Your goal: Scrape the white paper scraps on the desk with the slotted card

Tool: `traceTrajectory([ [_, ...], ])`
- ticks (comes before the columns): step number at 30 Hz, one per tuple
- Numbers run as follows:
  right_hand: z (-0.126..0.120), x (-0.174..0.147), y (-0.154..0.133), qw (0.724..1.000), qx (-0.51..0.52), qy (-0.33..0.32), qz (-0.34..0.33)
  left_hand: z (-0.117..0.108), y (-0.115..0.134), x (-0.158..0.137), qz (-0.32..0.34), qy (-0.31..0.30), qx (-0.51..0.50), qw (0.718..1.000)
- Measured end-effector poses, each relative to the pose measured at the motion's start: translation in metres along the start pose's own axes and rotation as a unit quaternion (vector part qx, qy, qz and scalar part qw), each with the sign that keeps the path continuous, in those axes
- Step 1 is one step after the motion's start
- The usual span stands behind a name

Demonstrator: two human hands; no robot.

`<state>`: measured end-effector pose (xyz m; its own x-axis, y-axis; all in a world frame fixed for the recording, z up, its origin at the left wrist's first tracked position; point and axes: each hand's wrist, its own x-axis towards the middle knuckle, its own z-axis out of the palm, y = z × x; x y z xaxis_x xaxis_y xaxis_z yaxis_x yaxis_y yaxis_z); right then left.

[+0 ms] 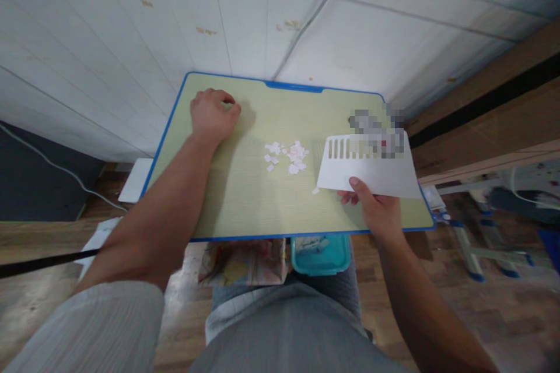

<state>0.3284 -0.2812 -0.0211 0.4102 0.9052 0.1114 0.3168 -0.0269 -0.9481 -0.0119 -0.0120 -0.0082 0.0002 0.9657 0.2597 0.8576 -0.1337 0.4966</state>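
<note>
My right hand [367,201] grips the near edge of a white sheet with a row of slots [367,175], thumb on top and fingers underneath. The sheet is over the right part of the table. At the table's left, my left hand [214,113] is closed, with thumb and fingertips brought together; anything in them is hidden or too small to make out. Between the hands lies a loose scatter of small white paper-like pieces [296,157] on the pale yellow tabletop [254,204]. One stray piece [315,190] lies near the sheet's left corner.
A blue rim [236,238] runs round the table, whose far side is near a white panelled wall [245,17]. Below the near edge are a turquoise container [321,262] and a patterned box or bag [249,265]. A blurred-out item [371,128] is at the far right.
</note>
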Motion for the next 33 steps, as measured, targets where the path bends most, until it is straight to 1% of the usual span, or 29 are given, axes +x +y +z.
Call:
traceTrajectory([
  [3,-0.001,-0.005,0.000,1.000,-0.017,0.002,0.002,-0.002,0.001,-0.002,-0.001,-0.001,-0.002,1.000],
  [6,-0.007,-0.012,-0.005,0.999,-0.036,-0.015,0.013,-0.002,-0.001,-0.001,0.001,-0.002,-0.020,1.000],
  [9,-0.015,-0.021,-0.013,0.997,-0.039,-0.056,0.029,-0.001,-0.001,0.000,0.002,0.004,-0.005,1.000],
  [12,-0.022,-0.028,-0.022,0.995,-0.020,-0.088,0.047,-0.001,-0.001,0.002,0.008,0.006,0.013,1.000],
  [15,-0.025,-0.031,-0.028,0.990,0.007,-0.127,0.064,0.000,-0.001,0.003,0.002,0.005,-0.007,1.000],
  [17,-0.025,-0.032,-0.030,0.988,0.022,-0.139,0.067,0.001,-0.003,0.003,-0.001,0.005,-0.023,1.000],
  [21,-0.023,-0.034,-0.031,0.992,0.031,-0.109,0.064,0.002,-0.005,0.004,0.002,0.006,-0.032,0.999],
  [25,-0.025,-0.035,-0.031,0.988,0.029,-0.137,0.061,0.002,-0.004,0.003,-0.002,0.008,-0.025,1.000],
  [28,-0.021,-0.033,-0.033,0.991,0.020,-0.123,0.051,0.003,-0.001,0.002,-0.004,0.005,-0.029,1.000],
  [30,-0.010,-0.029,-0.035,0.995,0.015,-0.090,0.042,0.003,0.000,0.001,-0.001,0.006,-0.027,1.000],
  [33,0.019,-0.023,-0.039,0.998,0.018,-0.053,0.030,0.004,0.001,0.001,0.002,0.015,-0.016,1.000],
])
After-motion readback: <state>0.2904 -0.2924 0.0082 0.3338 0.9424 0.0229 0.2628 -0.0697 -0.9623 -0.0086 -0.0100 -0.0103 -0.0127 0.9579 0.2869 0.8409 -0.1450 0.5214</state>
